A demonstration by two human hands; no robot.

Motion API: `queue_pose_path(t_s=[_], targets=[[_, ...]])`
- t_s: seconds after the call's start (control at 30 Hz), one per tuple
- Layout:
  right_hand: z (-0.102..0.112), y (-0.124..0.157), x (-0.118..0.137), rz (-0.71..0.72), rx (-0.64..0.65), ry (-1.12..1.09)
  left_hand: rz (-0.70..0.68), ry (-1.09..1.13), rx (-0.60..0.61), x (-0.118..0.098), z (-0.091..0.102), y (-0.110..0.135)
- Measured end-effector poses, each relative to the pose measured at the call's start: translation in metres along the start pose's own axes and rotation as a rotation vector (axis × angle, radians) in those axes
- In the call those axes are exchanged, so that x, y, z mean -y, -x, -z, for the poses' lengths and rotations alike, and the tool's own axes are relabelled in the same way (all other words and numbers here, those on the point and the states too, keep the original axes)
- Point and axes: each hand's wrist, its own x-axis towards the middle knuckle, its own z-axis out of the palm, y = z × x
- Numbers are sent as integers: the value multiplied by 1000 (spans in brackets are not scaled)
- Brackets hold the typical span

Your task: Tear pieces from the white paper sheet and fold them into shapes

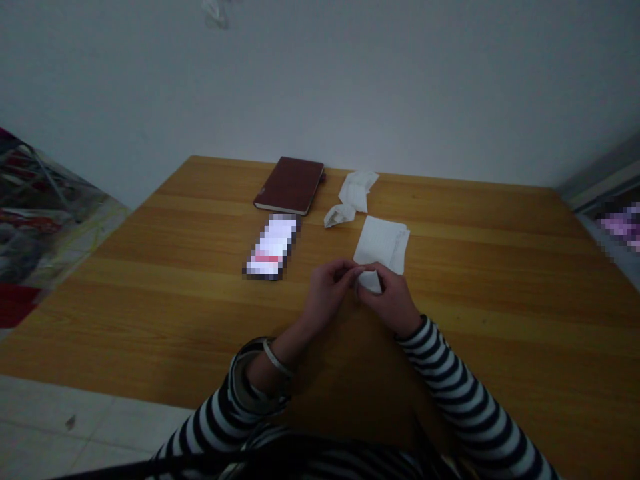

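Observation:
A small folded piece of white paper [370, 281] is held between my two hands, above the near middle of the table. My right hand [393, 297] wraps round it with closed fingers. From the left side, my left hand [327, 290] pinches at its edge, thumb and fingertips together. Just beyond my hands lie a few flat sheets of lined paper [380, 241]. Further back are a folded paper shape [340, 215] and a creased paper piece [358, 190]. My fingers partly hide the held paper.
A dark red notebook [291, 185] lies near the back of the wooden table [475, 267]. In front of it is a phone [273, 247] with a lit, blurred screen. A pale wall [350, 80] stands behind the table's back edge.

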Motion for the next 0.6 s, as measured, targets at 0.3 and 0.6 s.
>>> queue_pose_path(t_s=[0.3, 0.6], targets=[[6, 3, -2, 131, -340, 114, -84, 100, -25, -13, -2, 5], [21, 3, -6, 442, -482, 264, -68, 11, 174, -15, -1, 7]])
